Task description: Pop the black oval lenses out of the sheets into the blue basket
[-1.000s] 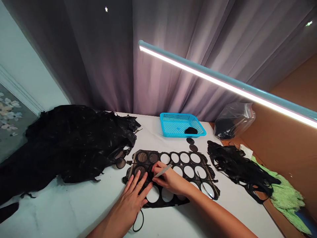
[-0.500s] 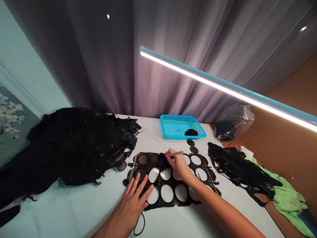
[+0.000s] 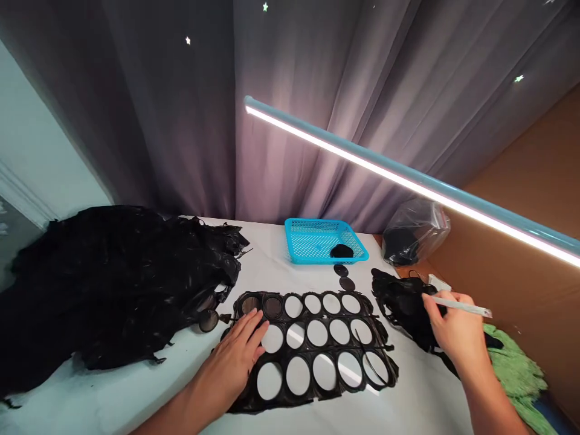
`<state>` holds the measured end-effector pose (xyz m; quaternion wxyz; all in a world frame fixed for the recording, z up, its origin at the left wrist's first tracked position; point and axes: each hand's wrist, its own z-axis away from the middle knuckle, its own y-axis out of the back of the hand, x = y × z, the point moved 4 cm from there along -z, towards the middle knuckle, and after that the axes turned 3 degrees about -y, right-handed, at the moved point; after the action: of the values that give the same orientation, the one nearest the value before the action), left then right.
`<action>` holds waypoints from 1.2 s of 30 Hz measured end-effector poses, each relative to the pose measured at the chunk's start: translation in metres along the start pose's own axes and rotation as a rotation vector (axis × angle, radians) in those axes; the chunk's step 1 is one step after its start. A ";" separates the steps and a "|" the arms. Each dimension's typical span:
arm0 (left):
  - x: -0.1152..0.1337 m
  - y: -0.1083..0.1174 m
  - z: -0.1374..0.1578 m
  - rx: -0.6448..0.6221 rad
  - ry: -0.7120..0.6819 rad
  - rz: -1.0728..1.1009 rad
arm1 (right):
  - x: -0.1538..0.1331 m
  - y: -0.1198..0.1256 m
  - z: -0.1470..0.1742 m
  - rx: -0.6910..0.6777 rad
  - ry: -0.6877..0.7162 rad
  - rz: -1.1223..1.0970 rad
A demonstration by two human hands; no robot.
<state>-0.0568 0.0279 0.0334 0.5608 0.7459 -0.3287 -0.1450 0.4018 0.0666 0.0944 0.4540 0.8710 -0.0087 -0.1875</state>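
A black sheet (image 3: 312, 347) with rows of round holes lies flat on the white table. Dark discs (image 3: 272, 307) still fill holes at its upper left; white shows through most others. My left hand (image 3: 238, 350) rests on the sheet's left end, palm down with fingers stretched out. Over at the right, my right hand (image 3: 460, 329) grips a slim pale tool (image 3: 469, 307), whose exact kind I cannot make out. Its fingertips are at a heap of black holed scraps (image 3: 403, 305); whether they also pinch a scrap is unclear.
Behind the sheet stands a blue perforated basket (image 3: 312, 260) with black discs inside. Two loose discs (image 3: 347, 284) lie before it. A large black pile (image 3: 122, 284) covers the left. Rightward are a clear plastic bag (image 3: 414, 232) and green cloth (image 3: 516, 365). A tube lamp (image 3: 362, 155) hangs above.
My right hand has moved from the sheet's top row to the scrap heap, still with the tool. The third top hole now shows white. My left hand stays on the sheet; the view has shifted.
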 end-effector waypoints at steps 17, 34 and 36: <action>-0.004 -0.030 0.001 -0.014 -0.041 -0.198 | -0.254 -0.117 0.090 -0.901 0.409 -0.989; -0.005 -0.030 0.002 -0.029 -0.007 -0.187 | -0.261 -0.116 0.091 -0.885 0.539 -0.856; -0.005 -0.032 0.002 -0.028 -0.011 -0.211 | -0.264 -0.112 0.098 -0.860 0.618 -0.790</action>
<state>-0.0512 0.0345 0.0027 0.5511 0.7676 -0.2492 -0.2119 0.1060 0.1038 0.0390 0.6401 0.5635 0.5178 -0.0680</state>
